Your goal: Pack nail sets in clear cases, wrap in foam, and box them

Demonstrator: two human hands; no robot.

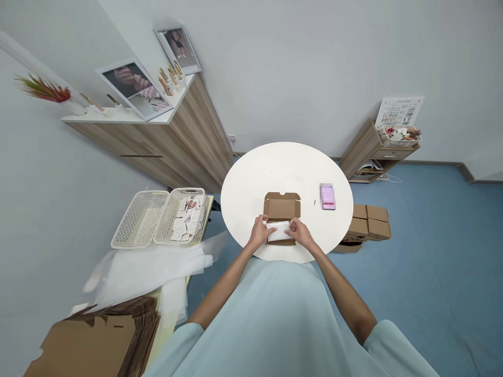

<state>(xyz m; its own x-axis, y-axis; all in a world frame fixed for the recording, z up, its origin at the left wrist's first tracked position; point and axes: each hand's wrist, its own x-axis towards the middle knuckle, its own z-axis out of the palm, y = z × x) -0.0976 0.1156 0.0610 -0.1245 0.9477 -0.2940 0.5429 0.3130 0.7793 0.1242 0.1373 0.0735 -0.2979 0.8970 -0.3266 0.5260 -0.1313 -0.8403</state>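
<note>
An unfolded brown cardboard box [282, 207] lies on the round white table [251, 173], its lid flap raised on the far side. Over its near part is a white wrapped packet [279, 230], which looks like foam sheeting around something hidden. My left hand [259, 231] grips the packet's left end between thumb and fingers. At the opposite end, my right hand [300, 232] pinches the packet's right edge. Whether the packet rests on the box floor or hovers just above it, I cannot tell.
A purple phone-like object [327, 197] lies right on the table. At left are white baskets [141, 219], one with printed packets, white foam sheets [153, 267] and stacked flat cardboard [86, 345]. Folded boxes [369, 222] stand right, beyond the table. Cabinets [204, 131] line the wall.
</note>
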